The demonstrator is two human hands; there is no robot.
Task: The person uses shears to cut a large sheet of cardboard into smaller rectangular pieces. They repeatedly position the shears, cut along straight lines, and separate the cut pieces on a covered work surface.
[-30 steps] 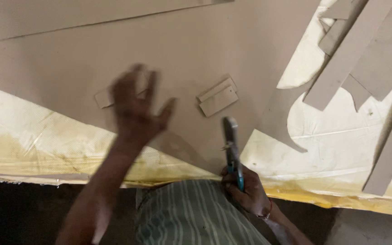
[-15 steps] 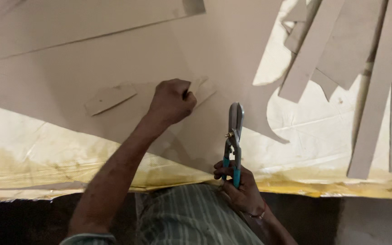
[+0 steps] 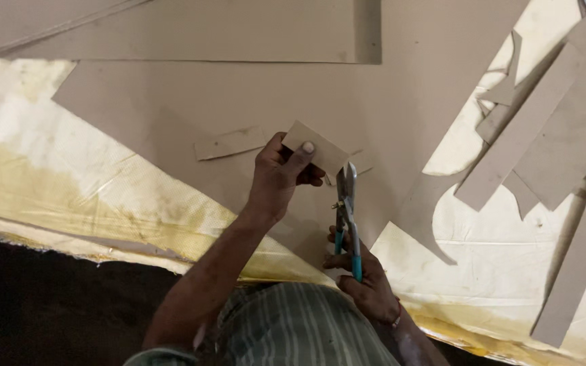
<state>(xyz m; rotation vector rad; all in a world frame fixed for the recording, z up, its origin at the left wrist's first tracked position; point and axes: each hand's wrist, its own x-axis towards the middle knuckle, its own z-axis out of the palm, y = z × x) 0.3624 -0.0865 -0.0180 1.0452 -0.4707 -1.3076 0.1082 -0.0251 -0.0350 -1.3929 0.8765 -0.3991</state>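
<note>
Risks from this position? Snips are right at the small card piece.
1. The left hand pinches the small cardboard piece close to the shears; its thumb sits near the blades and could get nicked.
2. The piece is held only at one end, so it may twist and the cut wander.
3. Loose offcuts on the large sheet could snag.

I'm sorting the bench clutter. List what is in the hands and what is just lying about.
In hand:
- left hand pinching a small cardboard piece
- right hand gripping blue-handled snips, blades at the piece's edge

Lying about:
- narrow cardboard offcut on the large cardboard sheet
- long cardboard strips on the right
- yellowish table cover
</note>
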